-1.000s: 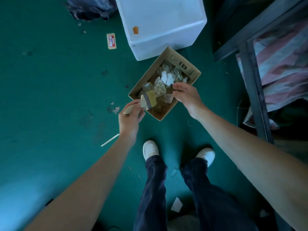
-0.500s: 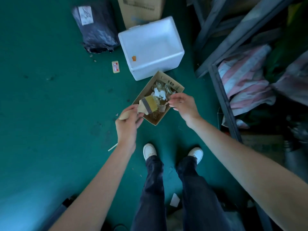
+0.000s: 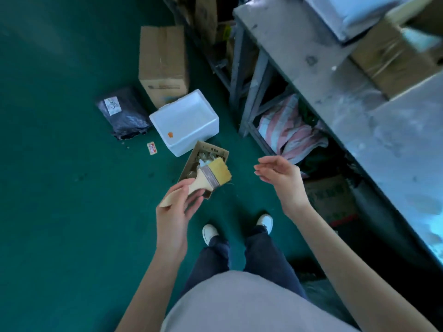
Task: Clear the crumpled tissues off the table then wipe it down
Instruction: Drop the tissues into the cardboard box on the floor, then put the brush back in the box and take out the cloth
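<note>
My left hand (image 3: 178, 202) grips the wooden handle of a wide paintbrush (image 3: 211, 174) with pale yellow bristles, held above the floor. Under the brush, an open cardboard box (image 3: 215, 152) on the green floor holds crumpled tissues (image 3: 203, 159) and scraps. My right hand (image 3: 279, 173) hovers to the right of the box with relaxed, slightly bent fingers and holds nothing. The grey dusty table (image 3: 335, 92) runs along the right side.
A white foam box (image 3: 184, 121) touches the cardboard box's far end. Behind it stand a tall brown carton (image 3: 163, 63) and a black bag (image 3: 123, 113). A striped cloth (image 3: 287, 133) lies under the table. Cartons (image 3: 388, 61) sit on the tabletop. My feet (image 3: 211, 232) stand close by.
The view has risen and tilted up as I straightened, bringing the table into sight. My right hand left the box of tissues and opened. My left hand lifted the brush higher.
</note>
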Demonstrator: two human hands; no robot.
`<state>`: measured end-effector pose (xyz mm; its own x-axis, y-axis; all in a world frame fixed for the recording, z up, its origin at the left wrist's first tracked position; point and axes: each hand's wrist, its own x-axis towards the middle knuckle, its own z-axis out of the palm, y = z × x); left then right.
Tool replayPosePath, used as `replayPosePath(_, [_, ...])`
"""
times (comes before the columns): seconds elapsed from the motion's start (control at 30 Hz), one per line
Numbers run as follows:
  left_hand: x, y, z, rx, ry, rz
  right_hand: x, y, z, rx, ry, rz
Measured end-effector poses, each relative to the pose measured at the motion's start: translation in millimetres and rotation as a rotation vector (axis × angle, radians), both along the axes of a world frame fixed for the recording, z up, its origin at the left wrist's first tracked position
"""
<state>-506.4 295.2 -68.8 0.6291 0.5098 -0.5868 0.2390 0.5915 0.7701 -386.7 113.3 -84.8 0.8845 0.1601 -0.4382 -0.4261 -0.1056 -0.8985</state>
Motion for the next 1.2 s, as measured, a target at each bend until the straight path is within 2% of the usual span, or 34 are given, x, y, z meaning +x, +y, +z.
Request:
replayPosePath(0.27, [57,-63,37,-0.080,-0.121,-0.194,8,-75,37,0.061,-0.054,-0.243])
replayPosePath(0.53, [117,-137,55,-0.122,-0.249,-0.312,39,-154,53,0.067,-0.076,-0.388])
replayPosePath(0.7, [160,-175,70,-0.116,-0.342,-0.387,64,-189,66,0.039,-0.109,-0.402])
replayPosePath(0.97, [258,-198,83,-0.025,-0.440,-0.509,129,-206,79,0.029,-0.192,-0.487])
replayPosePath(1.2, [358,-187,79,0.046,-0.484,-0.679,201,-204,95,-0.106,-0.330,-0.543])
